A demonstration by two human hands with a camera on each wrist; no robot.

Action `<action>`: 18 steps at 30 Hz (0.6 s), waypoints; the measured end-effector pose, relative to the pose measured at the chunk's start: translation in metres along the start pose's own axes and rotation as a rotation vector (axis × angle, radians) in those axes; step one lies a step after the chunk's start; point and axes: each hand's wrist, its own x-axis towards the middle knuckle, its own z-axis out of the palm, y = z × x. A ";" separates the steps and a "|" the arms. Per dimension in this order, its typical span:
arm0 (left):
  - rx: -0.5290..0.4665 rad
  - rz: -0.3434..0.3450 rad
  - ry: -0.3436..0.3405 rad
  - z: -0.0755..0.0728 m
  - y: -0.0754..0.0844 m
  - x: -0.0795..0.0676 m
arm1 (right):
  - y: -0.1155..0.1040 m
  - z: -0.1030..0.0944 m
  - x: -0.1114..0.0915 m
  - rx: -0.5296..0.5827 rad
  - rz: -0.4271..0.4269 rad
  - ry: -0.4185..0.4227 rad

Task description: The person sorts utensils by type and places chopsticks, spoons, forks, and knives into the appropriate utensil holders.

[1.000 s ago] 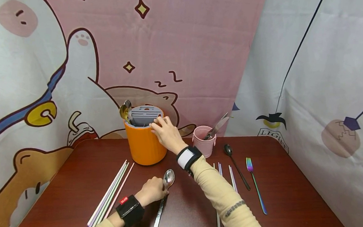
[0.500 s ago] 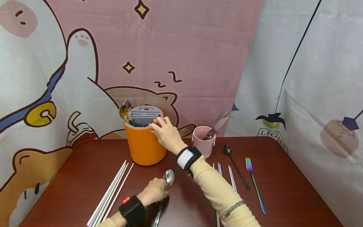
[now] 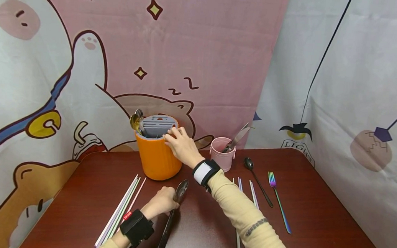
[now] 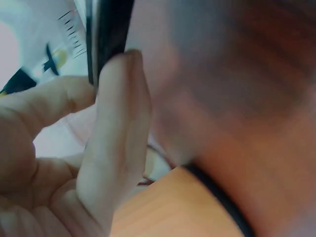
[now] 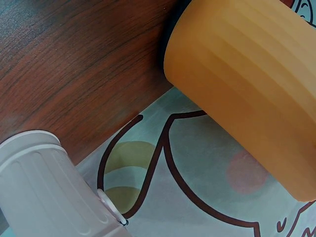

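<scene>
A metal spoon (image 3: 181, 192) slants over the table in the head view, bowl end away from me. My left hand (image 3: 161, 203) pinches it just below the bowl. In the left wrist view the thumb and a finger close on its dark, shiny handle (image 4: 109, 29). My right hand (image 3: 184, 147) holds the near right rim of the orange utensil holder (image 3: 157, 159), fingers bent at the edge. That holder has a grey slotted insert, and several spoons stand in its left side. The right wrist view shows its orange wall (image 5: 242, 84) but not the hand.
Several chopsticks (image 3: 119, 212) lie left of the spoon. More chopsticks (image 3: 238, 234) lie partly under my right forearm. A pink bucket (image 3: 220, 162) with metal utensils stands right of the holder. Farther right lie a black spoon (image 3: 258, 182) and a rainbow fork (image 3: 280, 206).
The spoon has risen off the table and tilted, its surface now looking dark. My left hand has moved slightly left and away from me with it. The right hand stays put.
</scene>
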 end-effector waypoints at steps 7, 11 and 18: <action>-0.080 0.079 -0.166 -0.036 0.007 -0.009 | 0.001 0.002 0.000 -0.012 -0.007 0.016; -0.110 0.184 -0.279 -0.064 0.004 -0.016 | 0.001 0.003 0.000 -0.015 -0.017 0.018; -0.148 0.240 -0.270 -0.115 0.001 -0.030 | 0.001 0.001 0.000 -0.015 -0.022 0.022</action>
